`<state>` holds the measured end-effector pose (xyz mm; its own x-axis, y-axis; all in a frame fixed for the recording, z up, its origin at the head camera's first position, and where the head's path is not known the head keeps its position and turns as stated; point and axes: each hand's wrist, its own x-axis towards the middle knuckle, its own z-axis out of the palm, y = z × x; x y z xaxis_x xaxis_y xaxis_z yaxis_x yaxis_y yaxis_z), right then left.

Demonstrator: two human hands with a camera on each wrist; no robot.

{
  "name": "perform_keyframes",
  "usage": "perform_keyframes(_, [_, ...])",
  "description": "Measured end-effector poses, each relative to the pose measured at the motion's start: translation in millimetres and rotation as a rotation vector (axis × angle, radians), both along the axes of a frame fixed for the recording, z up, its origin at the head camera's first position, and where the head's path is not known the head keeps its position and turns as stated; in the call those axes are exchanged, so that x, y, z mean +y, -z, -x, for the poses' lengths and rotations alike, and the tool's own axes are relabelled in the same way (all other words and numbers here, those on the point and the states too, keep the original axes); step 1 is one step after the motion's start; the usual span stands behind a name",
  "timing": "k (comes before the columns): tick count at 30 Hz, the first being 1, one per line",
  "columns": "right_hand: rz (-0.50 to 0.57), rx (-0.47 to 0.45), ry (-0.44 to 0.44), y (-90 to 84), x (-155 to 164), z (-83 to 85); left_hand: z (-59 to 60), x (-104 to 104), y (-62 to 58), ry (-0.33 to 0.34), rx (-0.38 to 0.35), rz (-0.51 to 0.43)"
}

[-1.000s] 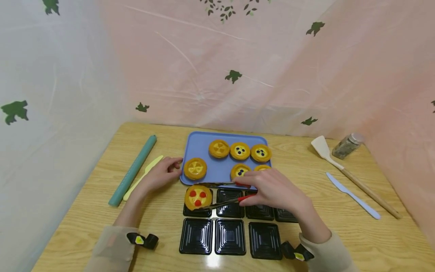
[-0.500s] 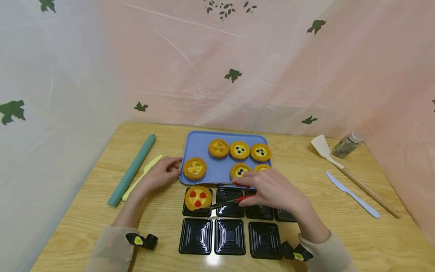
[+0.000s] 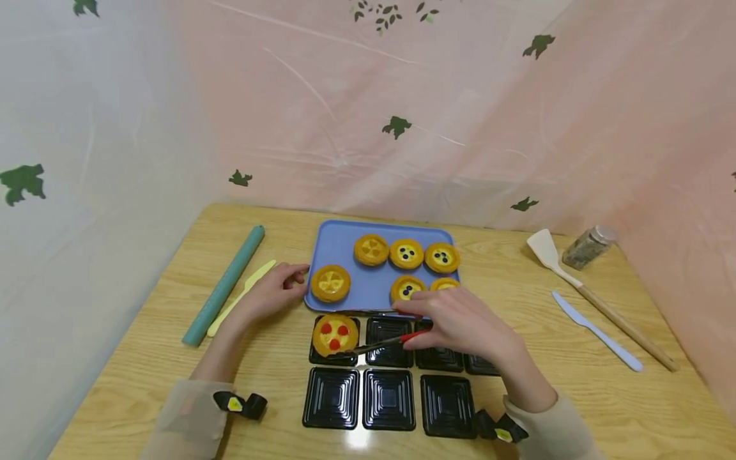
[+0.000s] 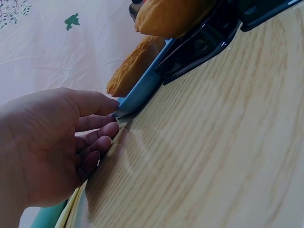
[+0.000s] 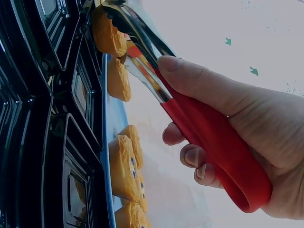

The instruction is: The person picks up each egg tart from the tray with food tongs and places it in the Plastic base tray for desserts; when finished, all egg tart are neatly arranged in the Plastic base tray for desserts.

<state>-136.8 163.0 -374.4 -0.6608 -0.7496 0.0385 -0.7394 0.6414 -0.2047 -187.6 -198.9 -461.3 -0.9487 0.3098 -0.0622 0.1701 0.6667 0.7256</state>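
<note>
My right hand (image 3: 460, 322) grips red-handled metal tongs (image 3: 382, 343); their two arms lie either side of a tart with red dots (image 3: 335, 333). That tart sits in the far-left black tray (image 3: 315, 359) of the back row. In the right wrist view the tongs (image 5: 204, 137) reach up to this tart (image 5: 107, 33). My left hand (image 3: 270, 294) rests on the table, fingertips touching the left edge of the blue tray (image 3: 368, 291). The left wrist view shows the left hand (image 4: 52, 147) at that tray's edge (image 4: 142, 92). Several tarts (image 3: 330, 283) lie on the blue tray.
Several empty black trays (image 3: 389, 399) stand in two rows near me. A teal rolling pin (image 3: 225, 285) and a yellow plastic knife (image 3: 241, 297) lie on the left. On the right are a wooden spatula (image 3: 598, 300), a pale blue knife (image 3: 598, 331) and a spice jar (image 3: 588, 246).
</note>
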Motion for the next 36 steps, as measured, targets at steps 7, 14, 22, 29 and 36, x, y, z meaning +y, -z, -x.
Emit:
perform_keyframes(7, [-0.004,0.002,0.0,0.3,-0.2,0.7,-0.1,-1.5,-0.8,0.01,0.018,-0.002])
perform_keyframes(14, [-0.002,0.01,0.0,2.0,-0.2,0.9,0.2,-1.8,-0.3,0.023,0.032,-0.005])
perform_keyframes(22, [0.001,-0.006,0.006,2.1,-1.0,0.7,0.3,-1.4,-0.7,0.019,0.027,-0.017])
perform_keyframes(29, [0.0,-0.003,0.008,2.5,-0.8,0.8,0.4,-0.9,-0.7,0.025,0.032,-0.013])
perform_keyframes(36, [-0.004,0.003,0.008,2.7,-0.9,1.0,0.3,-0.8,-1.4,0.022,0.028,-0.012])
